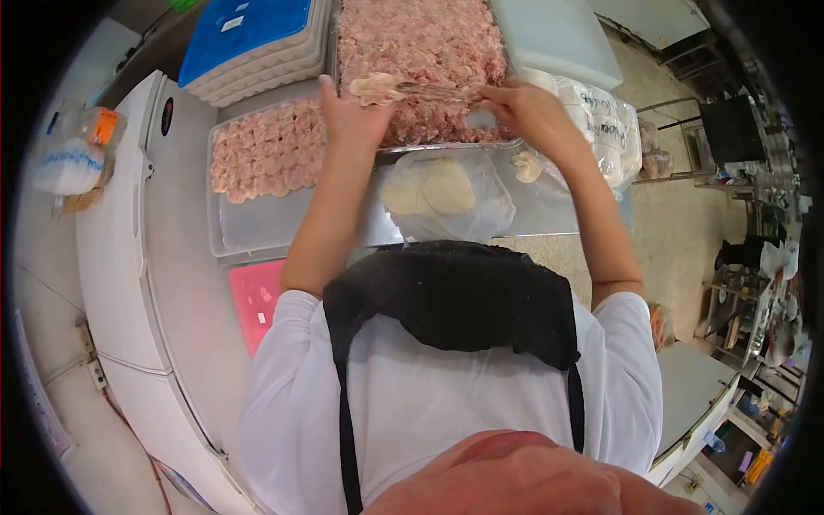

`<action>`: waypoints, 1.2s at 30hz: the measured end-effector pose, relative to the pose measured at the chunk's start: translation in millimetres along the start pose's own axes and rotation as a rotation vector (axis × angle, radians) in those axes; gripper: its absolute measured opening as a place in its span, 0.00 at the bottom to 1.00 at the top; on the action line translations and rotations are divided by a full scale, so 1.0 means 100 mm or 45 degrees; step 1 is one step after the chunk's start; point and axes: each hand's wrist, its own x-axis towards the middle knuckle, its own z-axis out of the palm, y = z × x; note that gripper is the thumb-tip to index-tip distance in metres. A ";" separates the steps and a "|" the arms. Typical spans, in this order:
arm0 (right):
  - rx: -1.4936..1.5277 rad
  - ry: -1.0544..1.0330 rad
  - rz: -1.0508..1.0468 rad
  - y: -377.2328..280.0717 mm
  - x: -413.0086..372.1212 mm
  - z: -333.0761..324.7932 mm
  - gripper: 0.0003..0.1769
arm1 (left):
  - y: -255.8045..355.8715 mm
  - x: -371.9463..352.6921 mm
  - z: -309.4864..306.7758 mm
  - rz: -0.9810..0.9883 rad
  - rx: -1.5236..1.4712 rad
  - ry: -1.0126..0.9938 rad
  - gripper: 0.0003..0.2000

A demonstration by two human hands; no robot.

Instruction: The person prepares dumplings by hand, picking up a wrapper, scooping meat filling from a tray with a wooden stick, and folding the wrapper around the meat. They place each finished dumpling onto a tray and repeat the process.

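A pale round dough wrapper [375, 88] rests on the fingers of my left hand [354, 120], above the near left part of a tray of minced meat [421, 39]. My right hand [528, 110] is closed around the end of a narrow, flat spatula [438, 92]. The spatula's other end touches the wrapper, and meat sticks along it. Below the meat tray, a stack of round wrappers [433, 189] lies on a clear plastic bag [489, 210]. Left of my left hand, a shallow tray [275, 227] holds rows of filled dumplings [266, 150].
Stacked trays under a blue lid [249, 34] stand at the back left. A pale translucent lid [558, 39] and bagged wrapper packs [605, 129] are on the right. A scrap of dough [527, 166] lies near the meat tray. A pink lid [255, 300] sits beside my left arm.
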 end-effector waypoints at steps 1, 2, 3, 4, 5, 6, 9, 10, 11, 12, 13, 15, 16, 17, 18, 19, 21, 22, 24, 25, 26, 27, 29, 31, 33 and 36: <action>-0.057 -0.018 0.010 -0.05 -0.01 -0.11 0.15 | 0.12 0.08 -0.09 0.039 -0.039 -0.020 0.35; -0.114 -0.034 0.021 -0.08 -0.01 -0.14 0.15 | 0.23 0.15 -0.18 0.076 -0.077 -0.041 0.36; -0.141 -0.030 -0.080 -0.01 0.02 -0.01 0.16 | 0.33 0.14 -0.18 0.117 -0.033 -0.016 0.34; -0.185 -0.127 -0.105 -0.01 0.09 0.09 0.17 | 0.42 0.17 -0.22 0.137 -0.025 -0.030 0.33; -0.229 -0.226 -0.131 -0.07 0.19 0.20 0.18 | 0.51 0.21 -0.26 0.156 -0.017 -0.042 0.32; -0.272 -0.326 -0.157 -0.15 0.27 0.33 0.19 | 0.58 0.21 -0.30 0.176 -0.008 -0.053 0.31; -0.229 -0.319 -0.141 -0.43 0.42 0.81 0.22 | 0.74 0.16 -0.36 0.268 0.027 0.041 0.23; -0.206 -0.367 -0.142 -0.44 0.43 0.87 0.22 | 0.79 0.18 -0.41 0.297 0.025 0.059 0.22; -0.179 -0.414 -0.139 -0.44 0.43 0.94 0.22 | 0.86 0.22 -0.50 0.287 0.012 0.026 0.22; -0.153 -0.459 -0.135 -0.44 0.45 0.98 0.22 | 0.93 0.28 -0.63 0.276 -0.001 -0.008 0.21; 0.023 -0.436 -0.194 -0.29 0.44 0.95 0.22 | 0.96 0.27 -0.67 0.261 -0.013 -0.044 0.21; 0.465 -0.374 -0.063 -0.05 0.30 0.86 0.21 | 0.85 0.18 -0.71 0.258 0.031 -0.035 0.22; 0.683 -0.340 0.000 -0.14 0.28 0.71 0.21 | 0.80 0.14 -0.71 0.260 0.049 -0.032 0.22; 0.701 -0.484 0.240 -0.18 0.24 0.47 0.20 | 0.75 0.21 -0.79 0.056 -0.104 -0.255 0.23; 0.687 -0.385 0.191 -0.18 0.23 0.43 0.19 | 0.67 0.21 -0.79 -0.150 -0.255 -0.473 0.25; 0.672 -0.286 0.143 -0.17 0.22 0.40 0.19 | 0.60 0.22 -0.78 -0.359 -0.407 -0.692 0.26; 0.560 -0.073 0.003 -0.12 0.15 0.42 0.17 | 0.26 0.00 -0.29 -0.179 -0.105 -0.207 0.30; 0.465 0.035 -0.093 -0.12 0.10 0.52 0.16 | 0.13 -0.16 0.01 -0.088 0.049 0.034 0.32; 0.196 0.084 -0.128 -0.09 0.00 0.41 0.15 | 0.03 -0.14 0.05 -0.099 0.054 0.038 0.36; 0.022 0.024 -0.073 -0.11 -0.02 0.13 0.14 | 0.01 -0.07 -0.01 -0.101 0.037 0.062 0.37; -0.150 -0.033 -0.019 -0.13 -0.05 -0.10 0.14 | -0.02 -0.01 -0.02 -0.101 0.023 0.086 0.39; -0.200 0.016 -0.034 -0.16 -0.10 -0.21 0.13 | -0.07 -0.02 0.04 -0.061 0.052 0.039 0.38; -0.130 0.105 -0.136 -0.14 -0.14 -0.07 0.13 | -0.21 -0.06 0.17 0.014 0.114 -0.052 0.37; 0.012 0.177 -0.200 -0.06 -0.15 0.02 0.12 | -0.34 0.07 0.20 0.053 0.087 -0.126 0.34; 0.001 0.149 -0.246 0.08 -0.14 -0.25 0.11 | -0.42 0.06 0.25 0.127 0.071 -0.197 0.30; 0.358 0.155 -0.203 0.39 -0.11 -0.45 0.13 | -0.42 -0.04 0.32 0.126 0.130 -0.347 0.24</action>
